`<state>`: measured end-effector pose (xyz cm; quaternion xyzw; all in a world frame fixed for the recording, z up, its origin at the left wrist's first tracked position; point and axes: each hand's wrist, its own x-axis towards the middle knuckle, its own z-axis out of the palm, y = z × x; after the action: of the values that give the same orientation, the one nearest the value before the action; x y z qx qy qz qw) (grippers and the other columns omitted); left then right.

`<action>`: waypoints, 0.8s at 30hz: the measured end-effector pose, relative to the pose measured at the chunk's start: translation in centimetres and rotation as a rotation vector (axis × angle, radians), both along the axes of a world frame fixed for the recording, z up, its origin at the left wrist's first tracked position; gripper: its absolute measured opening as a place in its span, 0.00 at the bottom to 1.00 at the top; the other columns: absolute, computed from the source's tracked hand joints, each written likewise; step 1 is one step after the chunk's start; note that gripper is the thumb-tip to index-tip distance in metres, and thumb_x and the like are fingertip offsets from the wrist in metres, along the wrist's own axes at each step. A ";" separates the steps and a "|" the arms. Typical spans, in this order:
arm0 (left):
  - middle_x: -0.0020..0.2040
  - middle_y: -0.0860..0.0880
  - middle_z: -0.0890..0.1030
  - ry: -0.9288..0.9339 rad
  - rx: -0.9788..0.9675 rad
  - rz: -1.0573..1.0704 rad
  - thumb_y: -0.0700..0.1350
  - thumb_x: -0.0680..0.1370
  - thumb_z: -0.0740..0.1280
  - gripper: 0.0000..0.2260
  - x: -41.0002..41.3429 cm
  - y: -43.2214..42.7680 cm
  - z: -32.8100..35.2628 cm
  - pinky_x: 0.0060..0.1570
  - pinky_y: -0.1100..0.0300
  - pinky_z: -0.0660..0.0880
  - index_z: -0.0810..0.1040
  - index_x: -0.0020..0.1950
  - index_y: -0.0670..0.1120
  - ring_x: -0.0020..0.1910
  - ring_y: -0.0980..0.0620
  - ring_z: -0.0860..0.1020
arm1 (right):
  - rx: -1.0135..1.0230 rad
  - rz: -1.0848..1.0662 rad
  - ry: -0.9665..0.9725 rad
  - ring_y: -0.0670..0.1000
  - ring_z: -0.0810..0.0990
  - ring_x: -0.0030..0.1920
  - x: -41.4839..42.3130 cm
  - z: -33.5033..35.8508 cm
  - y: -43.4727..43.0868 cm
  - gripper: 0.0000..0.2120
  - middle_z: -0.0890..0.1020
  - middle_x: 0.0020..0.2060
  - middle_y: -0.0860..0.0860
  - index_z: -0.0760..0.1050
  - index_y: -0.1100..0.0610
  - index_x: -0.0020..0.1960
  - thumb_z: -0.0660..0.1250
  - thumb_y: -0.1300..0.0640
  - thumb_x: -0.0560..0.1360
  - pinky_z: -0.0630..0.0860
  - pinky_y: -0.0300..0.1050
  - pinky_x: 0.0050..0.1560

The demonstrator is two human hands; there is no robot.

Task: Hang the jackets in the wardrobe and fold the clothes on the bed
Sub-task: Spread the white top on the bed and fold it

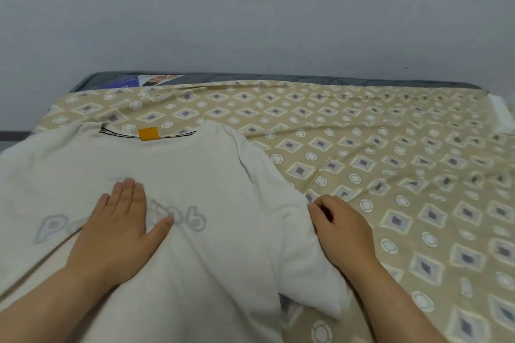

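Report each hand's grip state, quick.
Left hand: open, flat on the T-shirt.
Right hand: closed, pinching the sleeve edge.

T-shirt [195, 175] on bed [390, 161], left side; left hand [117, 225] on it, right hand [340, 228] at its right edge.

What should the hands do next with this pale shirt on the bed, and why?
Probably fold the sleeve inward over the shirt. The left hand lies flat on the chest print, pinning the shirt, while the right hand curls its fingers on the sleeve's outer edge, which sticks out sideways over the patterned sheet.
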<state>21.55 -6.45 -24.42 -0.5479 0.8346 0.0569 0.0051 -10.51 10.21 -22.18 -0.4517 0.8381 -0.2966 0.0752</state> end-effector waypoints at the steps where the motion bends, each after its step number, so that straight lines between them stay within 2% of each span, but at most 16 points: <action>1: 0.81 0.45 0.42 0.005 -0.012 -0.030 0.72 0.67 0.30 0.49 -1.2 -0.3 0.2 0.76 0.56 0.38 0.42 0.80 0.42 0.79 0.50 0.41 | -0.036 0.032 0.001 0.40 0.74 0.41 -0.3 0.0 0.1 0.17 0.77 0.39 0.38 0.70 0.43 0.38 0.51 0.34 0.72 0.67 0.43 0.36; 3: 0.81 0.46 0.42 0.021 -0.030 -0.108 0.71 0.68 0.32 0.48 -3.6 -0.9 0.2 0.75 0.58 0.37 0.42 0.80 0.43 0.79 0.52 0.40 | -0.072 0.124 -0.033 0.42 0.74 0.41 -0.6 -0.1 0.5 0.19 0.77 0.39 0.40 0.70 0.44 0.37 0.50 0.33 0.72 0.67 0.43 0.36; 5: 0.81 0.48 0.42 0.072 -0.040 -0.171 0.71 0.69 0.35 0.46 -5.7 -1.3 0.3 0.75 0.61 0.37 0.43 0.80 0.44 0.78 0.55 0.40 | -0.042 0.226 -0.039 0.42 0.74 0.41 -0.5 0.0 0.4 0.19 0.76 0.38 0.42 0.69 0.47 0.34 0.55 0.32 0.70 0.65 0.41 0.37; 7: 0.80 0.50 0.44 0.160 -0.045 -0.251 0.69 0.71 0.42 0.44 -7.8 -1.4 1.3 0.72 0.67 0.36 0.46 0.81 0.45 0.77 0.59 0.40 | -0.004 0.319 -0.062 0.42 0.73 0.40 -0.5 0.1 0.2 0.18 0.75 0.39 0.40 0.66 0.48 0.32 0.62 0.36 0.70 0.64 0.38 0.37; 9: 0.80 0.52 0.47 0.234 -0.116 -0.408 0.64 0.73 0.51 0.40 -11.1 -1.7 3.1 0.72 0.69 0.37 0.50 0.80 0.45 0.78 0.58 0.43 | -0.012 0.324 -0.172 0.39 0.74 0.41 -0.5 0.5 0.3 0.14 0.76 0.40 0.36 0.68 0.46 0.34 0.62 0.40 0.74 0.64 0.34 0.36; 11: 0.79 0.54 0.56 0.271 -0.091 -0.538 0.55 0.74 0.60 0.34 -15.5 -2.7 5.6 0.74 0.66 0.47 0.59 0.79 0.48 0.78 0.56 0.52 | -0.037 0.231 -0.387 0.37 0.75 0.42 -1.0 1.1 0.4 0.13 0.78 0.41 0.35 0.71 0.48 0.40 0.59 0.40 0.74 0.66 0.35 0.38; 12: 0.75 0.56 0.65 0.244 0.015 -0.568 0.51 0.73 0.62 0.29 -18.0 -3.1 6.8 0.72 0.65 0.57 0.66 0.75 0.51 0.75 0.55 0.61 | -0.034 0.181 -0.480 0.38 0.75 0.42 -1.4 1.4 0.4 0.14 0.78 0.41 0.36 0.72 0.50 0.43 0.59 0.40 0.75 0.67 0.38 0.39; 13: 0.67 0.57 0.75 0.160 0.143 -0.578 0.48 0.72 0.64 0.22 -20.5 -3.2 8.0 0.64 0.63 0.67 0.74 0.67 0.54 0.68 0.53 0.71 | -0.018 0.144 -0.555 0.38 0.76 0.41 -2.0 1.6 0.5 0.15 0.78 0.41 0.37 0.72 0.51 0.44 0.59 0.40 0.76 0.68 0.41 0.39; 14: 0.57 0.56 0.79 0.033 0.255 -0.570 0.47 0.72 0.65 0.13 -22.9 -3.3 8.9 0.53 0.61 0.72 0.78 0.56 0.54 0.58 0.52 0.76 | 0.003 0.122 -0.630 0.39 0.77 0.40 -2.5 1.9 0.6 0.14 0.79 0.41 0.38 0.73 0.51 0.45 0.59 0.41 0.77 0.70 0.43 0.39; 15: 0.49 0.54 0.80 -0.078 0.352 -0.547 0.47 0.72 0.66 0.07 -24.9 -3.4 9.5 0.46 0.59 0.73 0.79 0.49 0.52 0.51 0.51 0.77 | 0.021 0.118 -0.728 0.40 0.79 0.39 -3.0 2.2 0.7 0.12 0.81 0.40 0.39 0.75 0.50 0.46 0.60 0.42 0.79 0.72 0.45 0.39; 16: 0.46 0.52 0.80 -0.168 0.468 -0.516 0.49 0.71 0.68 0.08 -26.4 -3.4 10.0 0.43 0.58 0.73 0.80 0.48 0.49 0.48 0.49 0.78 | 0.026 0.127 -0.863 0.41 0.81 0.39 -3.4 2.5 0.8 0.10 0.83 0.40 0.41 0.77 0.49 0.47 0.61 0.45 0.80 0.76 0.46 0.40; 18: 0.50 0.48 0.83 -0.327 0.707 -0.434 0.52 0.65 0.71 0.18 -28.2 -3.2 10.8 0.51 0.53 0.78 0.82 0.52 0.46 0.51 0.46 0.81 | -0.025 0.154 -1.180 0.51 0.85 0.45 -4.0 2.6 1.1 0.05 0.86 0.44 0.49 0.79 0.51 0.50 0.64 0.53 0.80 0.81 0.50 0.43; 19: 0.52 0.46 0.84 -0.383 0.783 -0.405 0.52 0.63 0.71 0.20 -28.7 -2.9 10.9 0.56 0.50 0.78 0.83 0.52 0.46 0.53 0.44 0.82 | -0.071 0.156 -1.311 0.56 0.86 0.46 -4.3 2.5 1.2 0.04 0.86 0.46 0.54 0.79 0.54 0.51 0.66 0.57 0.79 0.81 0.52 0.43; 20: 0.52 0.45 0.84 -0.415 0.836 -0.389 0.51 0.61 0.71 0.20 -29.0 -2.7 11.0 0.56 0.51 0.79 0.83 0.51 0.46 0.53 0.44 0.82 | -0.121 0.160 -1.403 0.58 0.85 0.46 -4.6 2.5 1.3 0.04 0.86 0.47 0.57 0.79 0.57 0.51 0.67 0.61 0.76 0.81 0.52 0.42; 23: 0.42 0.45 0.85 -0.305 1.036 -0.277 0.45 0.62 0.68 0.13 -29.4 -2.6 11.0 0.38 0.62 0.78 0.85 0.43 0.44 0.39 0.46 0.83 | -0.327 0.109 -1.586 0.56 0.81 0.38 -5.4 2.0 1.0 0.09 0.82 0.40 0.58 0.77 0.57 0.42 0.70 0.66 0.64 0.77 0.48 0.37; 24: 0.41 0.45 0.85 -0.236 1.102 -0.235 0.44 0.62 0.66 0.13 -29.3 -2.7 11.1 0.37 0.64 0.77 0.86 0.41 0.44 0.38 0.47 0.83 | -0.404 0.076 -1.605 0.55 0.81 0.37 -5.8 1.7 0.9 0.10 0.82 0.39 0.57 0.78 0.55 0.39 0.70 0.68 0.62 0.77 0.47 0.37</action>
<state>-7.78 -9.16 -13.36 -0.3707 0.7306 0.4209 0.3893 -16.28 11.11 -20.45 -0.1355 0.4445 -0.6711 0.5777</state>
